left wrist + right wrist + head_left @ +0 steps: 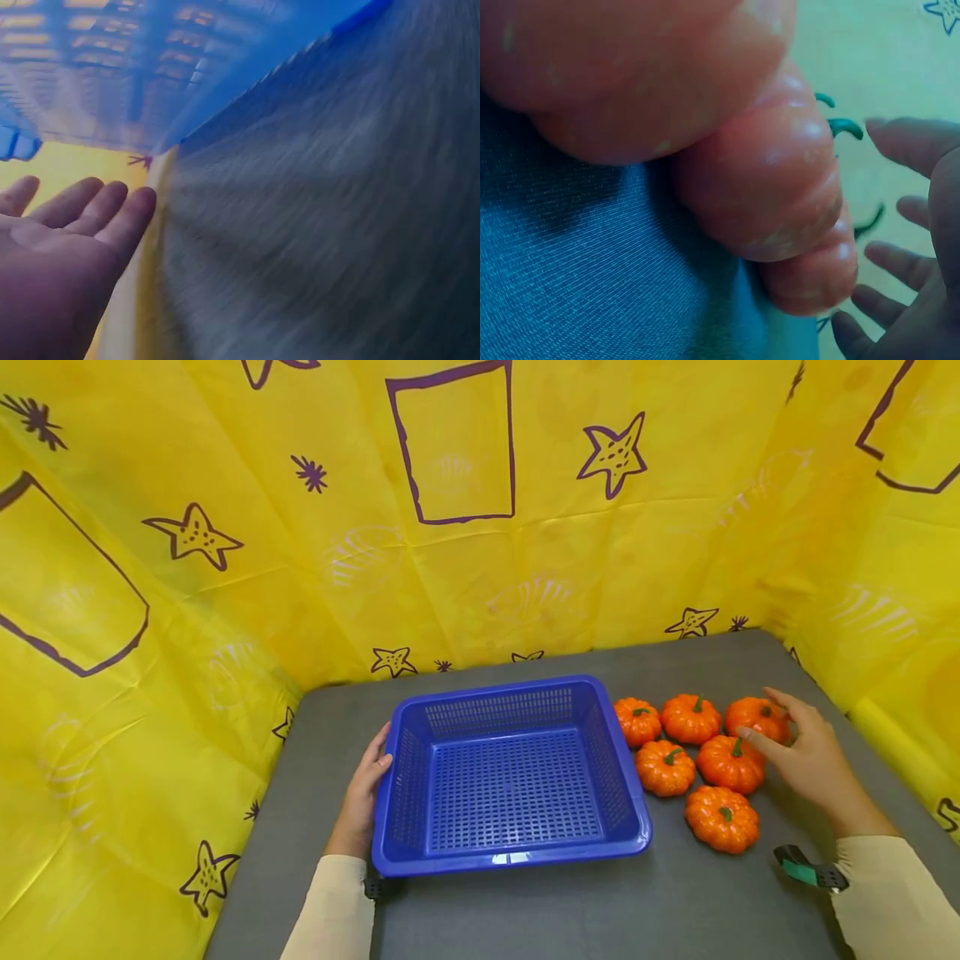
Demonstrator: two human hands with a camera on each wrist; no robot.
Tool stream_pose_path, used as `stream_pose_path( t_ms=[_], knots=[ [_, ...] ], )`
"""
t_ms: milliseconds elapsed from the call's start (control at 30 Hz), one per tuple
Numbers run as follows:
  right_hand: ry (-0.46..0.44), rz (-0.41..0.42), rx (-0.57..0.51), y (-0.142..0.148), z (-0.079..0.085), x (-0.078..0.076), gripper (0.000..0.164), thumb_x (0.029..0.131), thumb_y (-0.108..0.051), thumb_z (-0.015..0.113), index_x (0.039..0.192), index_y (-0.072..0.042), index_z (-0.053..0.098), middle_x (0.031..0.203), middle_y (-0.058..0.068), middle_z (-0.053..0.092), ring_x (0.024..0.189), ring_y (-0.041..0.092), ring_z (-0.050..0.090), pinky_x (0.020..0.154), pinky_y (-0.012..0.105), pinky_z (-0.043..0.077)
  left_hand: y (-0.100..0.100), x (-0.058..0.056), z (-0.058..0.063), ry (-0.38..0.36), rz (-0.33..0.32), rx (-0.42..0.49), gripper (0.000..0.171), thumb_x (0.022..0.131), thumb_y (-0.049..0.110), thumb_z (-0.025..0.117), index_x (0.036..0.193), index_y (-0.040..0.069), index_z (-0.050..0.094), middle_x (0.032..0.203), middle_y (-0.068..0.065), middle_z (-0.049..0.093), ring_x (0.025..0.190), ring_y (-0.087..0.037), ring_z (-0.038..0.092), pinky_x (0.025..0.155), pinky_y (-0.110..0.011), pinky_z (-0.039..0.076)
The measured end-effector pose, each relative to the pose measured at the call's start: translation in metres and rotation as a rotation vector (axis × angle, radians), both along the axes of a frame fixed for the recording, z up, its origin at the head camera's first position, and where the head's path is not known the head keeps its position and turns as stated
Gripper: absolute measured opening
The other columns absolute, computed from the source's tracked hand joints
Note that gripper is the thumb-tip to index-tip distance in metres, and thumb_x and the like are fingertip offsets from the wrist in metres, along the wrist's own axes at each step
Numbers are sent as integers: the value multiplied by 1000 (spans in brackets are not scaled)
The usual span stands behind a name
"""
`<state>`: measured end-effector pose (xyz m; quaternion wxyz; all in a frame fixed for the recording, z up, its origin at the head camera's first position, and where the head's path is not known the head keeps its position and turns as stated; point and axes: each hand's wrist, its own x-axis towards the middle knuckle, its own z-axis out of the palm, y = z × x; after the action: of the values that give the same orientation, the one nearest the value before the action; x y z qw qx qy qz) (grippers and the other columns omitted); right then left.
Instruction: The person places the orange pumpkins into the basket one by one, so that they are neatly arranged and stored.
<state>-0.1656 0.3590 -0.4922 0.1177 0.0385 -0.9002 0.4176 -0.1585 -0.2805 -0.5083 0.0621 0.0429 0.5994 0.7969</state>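
A blue plastic basket [517, 789] with slotted walls stands on the grey table. At its left wall is my left hand [366, 785], thumb near the rim; the left wrist view shows its fingers [101, 206] extended beneath the basket's slotted side. Several small orange pumpkins with green stems are grouped right of the basket. My right hand [810, 756] hovers at the far right pumpkin [753, 717], thumb and fingers spread. A neighbouring pumpkin [731, 766] lies just in front of it. In the right wrist view the fingers [900, 262] look apart from the pumpkins.
More pumpkins sit between basket and right hand, including one at the back [690, 718] and one nearest the person [722, 820]. Yellow cloth [480, 585] with purple drawings walls in the grey table [525, 914] at the back and both sides.
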Motion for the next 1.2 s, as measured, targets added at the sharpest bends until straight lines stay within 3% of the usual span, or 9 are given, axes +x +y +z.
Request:
stream_pose_path(
  t_ms=[100,167,267,500,567,633,700,833,1200],
  knots=[
    [-16,-26,-13,2,-2,0,75,105,-18,72,164,8,34,154,46,37,131,69,36,99,81,31,5,3,-4,13,-51,91,59,117,25,37,175,25,24,170,-20,36,131,-31,59,104,-42,54],
    [-34,-39,-26,3,-4,0,75,106,-19,71,165,8,33,156,46,36,132,70,35,103,78,32,9,5,-5,25,-94,150,59,117,23,31,176,23,20,171,-19,34,135,-31,56,109,-43,50],
    [-64,-51,-39,5,-8,-2,75,108,-22,70,166,6,32,157,44,35,133,68,37,103,63,39,12,10,-5,25,-135,211,60,118,24,25,177,20,13,169,-15,39,136,-28,54,113,-43,46],
    [-109,-61,-44,10,-19,-5,76,108,-25,69,166,6,32,156,46,33,132,66,39,102,59,40,18,19,-2,-107,-66,179,59,117,37,32,172,16,26,141,-13,62,115,-25,65,95,-42,56],
    [-107,-66,-31,11,-21,-7,76,108,-25,70,165,7,33,155,46,34,130,64,40,99,48,39,19,21,-2,-150,-42,158,58,116,40,36,169,17,31,139,-15,63,112,-26,66,92,-42,57],
    [-103,-63,-28,11,-21,-9,76,107,-25,70,165,8,33,153,47,35,130,64,41,103,50,40,19,22,-2,-178,-16,140,58,115,42,39,167,20,35,137,-16,63,110,-26,66,90,-42,58],
    [-106,-54,-26,10,-20,-12,77,107,-25,70,164,10,32,152,48,35,131,66,39,111,61,36,19,23,-3,-193,1,129,57,114,43,40,166,21,38,136,-15,65,108,-25,67,88,-41,58],
    [-105,-42,-31,9,-18,-17,75,107,-23,69,162,13,33,150,49,35,134,68,33,113,79,24,18,23,-4,-183,-7,150,52,114,42,39,162,20,42,130,-11,67,106,-23,67,88,-39,58],
    [-99,-42,6,11,-18,-18,69,107,-22,70,156,15,41,147,49,38,133,69,33,112,80,23,17,21,-7,-187,-14,161,53,113,42,40,161,20,43,130,-11,66,106,-23,66,88,-39,58]
  ],
)
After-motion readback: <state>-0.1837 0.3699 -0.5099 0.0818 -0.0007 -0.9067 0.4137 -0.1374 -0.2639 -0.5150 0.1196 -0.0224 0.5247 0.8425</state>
